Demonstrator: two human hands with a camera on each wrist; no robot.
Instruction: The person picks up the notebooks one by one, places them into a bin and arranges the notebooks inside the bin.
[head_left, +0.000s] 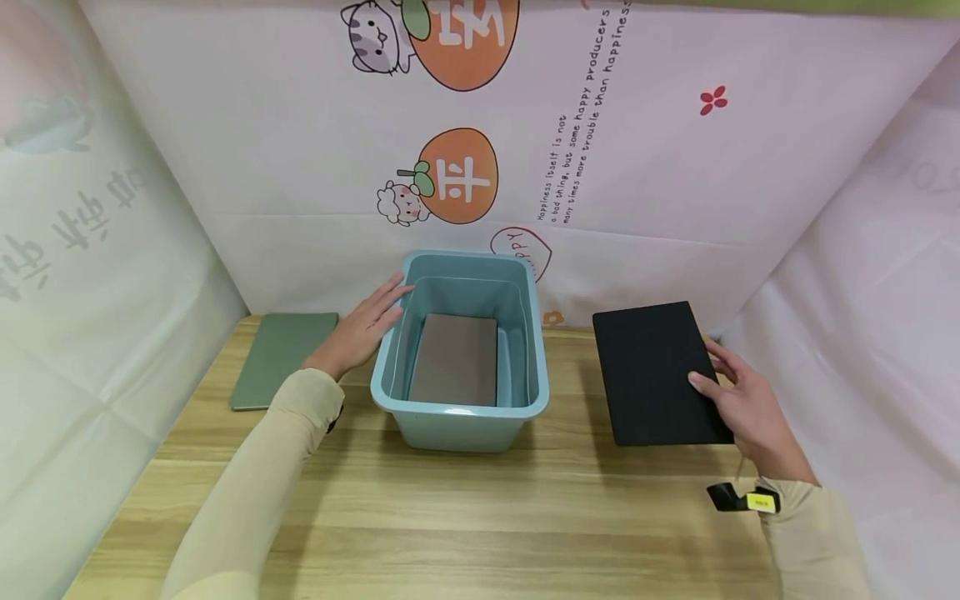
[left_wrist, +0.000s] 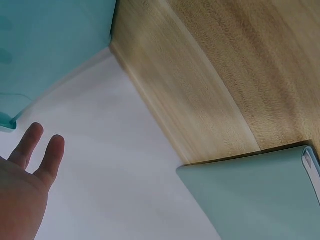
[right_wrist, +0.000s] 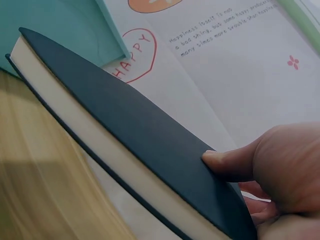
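Note:
My right hand (head_left: 750, 408) grips a black hardcover notebook (head_left: 656, 375) by its right edge, thumb on the cover and fingers behind. The right wrist view shows its cream page block (right_wrist: 105, 135) between dark covers, raised over the table. At the left rim of a light blue plastic bin (head_left: 461, 429), my left hand (head_left: 362, 332) rests with its fingers extended. Inside the bin lies a grey-brown notebook (head_left: 456, 358). Left of that hand, a green notebook (head_left: 281, 354) lies flat on the table; its cover and page edge also show in the left wrist view.
The wooden table (head_left: 450, 525) runs up to a white printed cloth (head_left: 637, 167) at the back, close behind the bin. White cloth walls (head_left: 97, 333) stand on the left and right sides. A small black strap with a yellow tag (head_left: 761, 502) sits on the right wrist.

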